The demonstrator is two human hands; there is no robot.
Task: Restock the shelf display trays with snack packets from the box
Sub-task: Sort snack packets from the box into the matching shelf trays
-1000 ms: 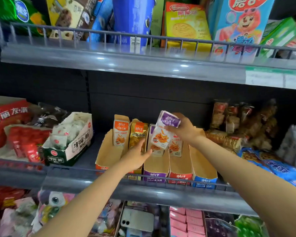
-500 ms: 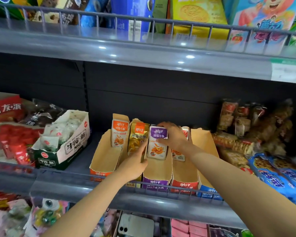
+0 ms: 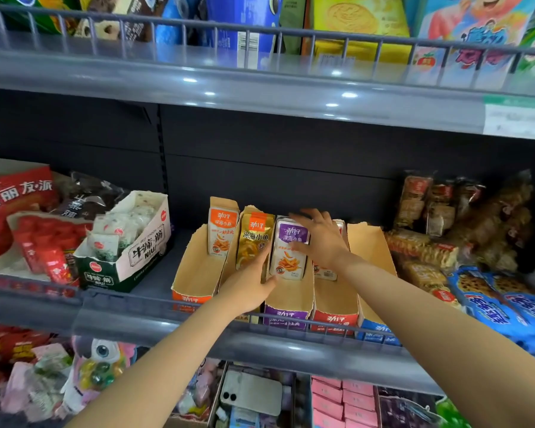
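Several narrow cardboard display trays stand side by side on the middle shelf: orange (image 3: 195, 273), purple (image 3: 288, 313), red (image 3: 334, 318) and blue (image 3: 371, 251). An orange packet (image 3: 221, 233), a gold packet (image 3: 252, 242) and a purple packet (image 3: 289, 261) stand upright at the back of their trays. My right hand (image 3: 320, 239) lies with spread fingers against the top right of the purple packet, covering most of a red packet (image 3: 323, 273). My left hand (image 3: 249, 284) rests between the gold and purple packets, its thumb at the purple packet's lower corner. The supply box is out of view.
A wire rail (image 3: 291, 330) runs along the shelf's front edge. A green-and-white snack carton (image 3: 142, 248) and red bags (image 3: 19, 196) sit to the left, blue cookie packs (image 3: 501, 307) to the right. The upper shelf (image 3: 260, 88) overhangs closely. A phone (image 3: 250, 393) lies below.
My right hand brought the purple packet down into the purple tray, stood it upright and spread its fingers. The left hand shifted slightly toward the packet's lower edge.
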